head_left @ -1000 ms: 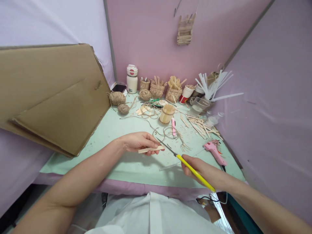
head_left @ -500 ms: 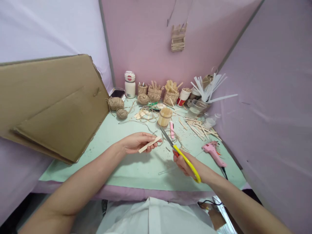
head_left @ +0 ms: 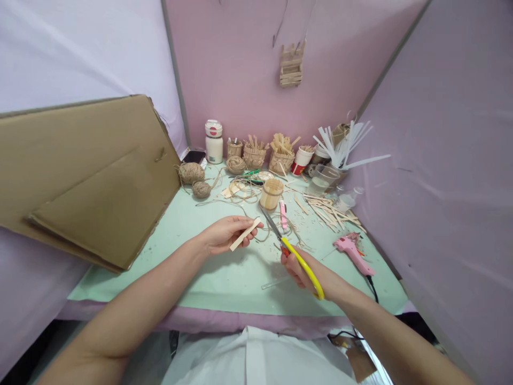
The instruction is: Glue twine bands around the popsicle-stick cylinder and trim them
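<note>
My left hand (head_left: pixel 223 234) pinches a flat wooden craft stick (head_left: pixel 245 234), tilted up to the right, above the green mat (head_left: pixel 216 275). My right hand (head_left: pixel 301 269) grips yellow-handled scissors (head_left: pixel 289 248); the metal blades point up-left and their tip lies just right of the stick's upper end. Both hands hover over the middle of the mat, close together.
A big cardboard sheet (head_left: pixel 84 171) leans at the left. Twine balls (head_left: pixel 191 172), small baskets of sticks (head_left: pixel 281 155), a white jar (head_left: pixel 214 141), cups and white strips (head_left: pixel 340 147) line the back. Loose sticks (head_left: pixel 328 211) and a pink glue gun (head_left: pixel 352 251) lie at the right.
The scissors swung from pointing flat beside the stick to blades raised near its end. The stick tilted upward at its right end, and my right hand moved up-left toward it.
</note>
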`<action>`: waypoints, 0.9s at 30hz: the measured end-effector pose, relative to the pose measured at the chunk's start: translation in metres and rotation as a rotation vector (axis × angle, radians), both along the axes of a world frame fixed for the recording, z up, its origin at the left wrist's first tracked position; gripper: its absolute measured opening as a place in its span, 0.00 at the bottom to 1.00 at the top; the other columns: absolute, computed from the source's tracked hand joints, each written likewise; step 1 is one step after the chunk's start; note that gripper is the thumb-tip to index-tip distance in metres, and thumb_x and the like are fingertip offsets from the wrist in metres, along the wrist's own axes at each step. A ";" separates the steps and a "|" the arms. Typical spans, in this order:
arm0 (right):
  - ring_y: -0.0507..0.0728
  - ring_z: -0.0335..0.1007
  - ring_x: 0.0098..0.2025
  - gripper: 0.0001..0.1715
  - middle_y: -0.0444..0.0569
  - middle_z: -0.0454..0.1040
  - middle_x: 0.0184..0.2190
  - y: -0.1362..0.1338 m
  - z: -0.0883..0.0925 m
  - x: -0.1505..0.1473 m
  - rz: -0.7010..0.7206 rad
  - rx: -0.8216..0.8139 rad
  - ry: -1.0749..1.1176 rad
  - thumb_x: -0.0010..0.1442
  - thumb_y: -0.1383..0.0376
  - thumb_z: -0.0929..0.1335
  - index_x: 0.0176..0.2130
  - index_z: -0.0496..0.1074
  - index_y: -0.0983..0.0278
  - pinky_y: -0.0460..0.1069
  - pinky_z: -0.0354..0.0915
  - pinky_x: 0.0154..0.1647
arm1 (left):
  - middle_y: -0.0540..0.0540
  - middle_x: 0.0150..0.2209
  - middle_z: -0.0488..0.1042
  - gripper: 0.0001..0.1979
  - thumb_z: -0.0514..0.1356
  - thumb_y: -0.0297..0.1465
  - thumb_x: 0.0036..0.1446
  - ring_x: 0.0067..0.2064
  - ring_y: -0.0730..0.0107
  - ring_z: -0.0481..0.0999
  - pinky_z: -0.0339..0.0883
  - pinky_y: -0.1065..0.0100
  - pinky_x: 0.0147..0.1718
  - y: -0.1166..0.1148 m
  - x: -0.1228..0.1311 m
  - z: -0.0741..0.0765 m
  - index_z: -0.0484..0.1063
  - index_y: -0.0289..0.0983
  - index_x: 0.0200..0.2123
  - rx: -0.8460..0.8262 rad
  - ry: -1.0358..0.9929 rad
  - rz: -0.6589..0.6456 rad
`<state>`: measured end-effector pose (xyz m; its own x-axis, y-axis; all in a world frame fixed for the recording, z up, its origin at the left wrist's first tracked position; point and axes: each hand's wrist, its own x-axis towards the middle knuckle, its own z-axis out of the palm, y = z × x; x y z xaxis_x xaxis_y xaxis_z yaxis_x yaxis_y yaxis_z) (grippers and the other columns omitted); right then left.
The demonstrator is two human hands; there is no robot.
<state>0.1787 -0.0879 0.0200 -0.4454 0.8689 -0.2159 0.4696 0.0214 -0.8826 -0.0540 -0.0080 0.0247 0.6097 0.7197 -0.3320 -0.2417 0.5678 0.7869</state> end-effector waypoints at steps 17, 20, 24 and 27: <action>0.49 0.45 0.23 0.27 0.38 0.51 0.22 0.007 -0.001 -0.012 0.007 0.035 -0.003 0.62 0.41 0.55 0.32 0.58 0.61 0.45 0.50 0.21 | 0.49 0.29 0.69 0.13 0.67 0.37 0.48 0.29 0.78 0.69 0.68 0.73 0.30 -0.003 0.004 -0.001 0.76 0.33 0.34 0.209 0.134 0.240; 0.49 0.45 0.23 0.28 0.38 0.51 0.22 0.007 -0.002 -0.011 0.014 0.029 -0.004 0.62 0.40 0.54 0.33 0.58 0.61 0.45 0.50 0.20 | 0.48 0.30 0.70 0.13 0.68 0.36 0.45 0.30 0.76 0.71 0.70 0.70 0.34 -0.003 0.004 -0.001 0.76 0.33 0.32 0.206 0.137 0.273; 0.49 0.45 0.23 0.28 0.38 0.51 0.23 0.008 -0.002 -0.011 0.026 0.028 -0.007 0.63 0.41 0.54 0.33 0.58 0.61 0.45 0.51 0.21 | 0.48 0.32 0.72 0.11 0.70 0.31 0.42 0.33 0.75 0.72 0.71 0.66 0.41 -0.004 0.005 0.001 0.75 0.33 0.30 0.222 0.132 0.318; 0.49 0.47 0.23 0.29 0.38 0.51 0.22 0.008 -0.002 -0.013 0.013 0.029 -0.023 0.62 0.40 0.53 0.33 0.58 0.61 0.45 0.51 0.21 | 0.49 0.34 0.72 0.11 0.70 0.29 0.41 0.35 0.75 0.73 0.70 0.63 0.45 -0.004 0.005 0.003 0.75 0.33 0.30 0.226 0.129 0.348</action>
